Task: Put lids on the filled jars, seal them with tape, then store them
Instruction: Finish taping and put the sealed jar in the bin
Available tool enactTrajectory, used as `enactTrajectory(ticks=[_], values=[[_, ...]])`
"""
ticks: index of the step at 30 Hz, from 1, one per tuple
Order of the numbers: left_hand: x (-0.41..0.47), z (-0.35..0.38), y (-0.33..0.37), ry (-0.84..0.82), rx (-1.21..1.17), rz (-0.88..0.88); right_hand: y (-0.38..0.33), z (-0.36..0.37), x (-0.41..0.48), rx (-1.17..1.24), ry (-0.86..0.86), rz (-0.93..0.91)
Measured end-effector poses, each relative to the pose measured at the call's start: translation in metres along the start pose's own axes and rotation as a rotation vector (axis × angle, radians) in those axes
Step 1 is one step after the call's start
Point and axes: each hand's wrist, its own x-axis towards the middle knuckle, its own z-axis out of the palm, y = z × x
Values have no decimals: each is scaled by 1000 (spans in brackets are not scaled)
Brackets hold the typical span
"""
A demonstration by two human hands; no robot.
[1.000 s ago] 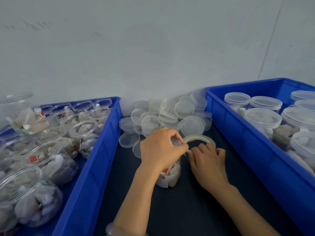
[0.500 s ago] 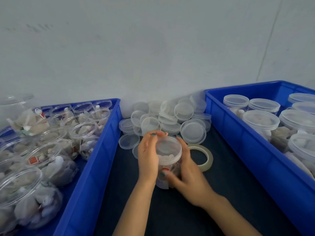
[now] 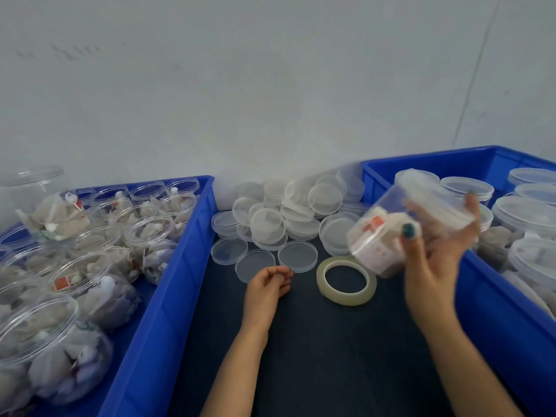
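Your right hand (image 3: 436, 260) is lifted, palm toward you, thumb and fingers wrapped round a lidded jar (image 3: 388, 233) tilted above the left wall of the right blue bin (image 3: 487, 281). Your left hand (image 3: 266, 288) rests on the dark mat (image 3: 316, 356), fingers loosely curled, holding nothing. The tape roll (image 3: 346, 297) lies flat between your hands.

Bright blue crates (image 3: 168, 296) — clear lids (image 3: 267, 225), yellowish tape roll (image 3: 346, 298), navy tabletop (image 3: 331, 356), teal thumbnail (image 3: 408, 230), clear jar (image 3: 379, 236) with white-and-red contents
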Motion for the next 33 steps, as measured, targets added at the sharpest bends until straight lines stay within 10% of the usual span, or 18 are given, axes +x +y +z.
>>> enactTrajectory(ticks=[13,19,33], values=[[2,0,-5,-30,66,19,-28,-59,55,-762,323,181],[2,-1,-7,-36,69,20,-31,-51,44,-506,255,176],[0,-1,-7,-60,124,44,-8,-55,79,-720,480,227]])
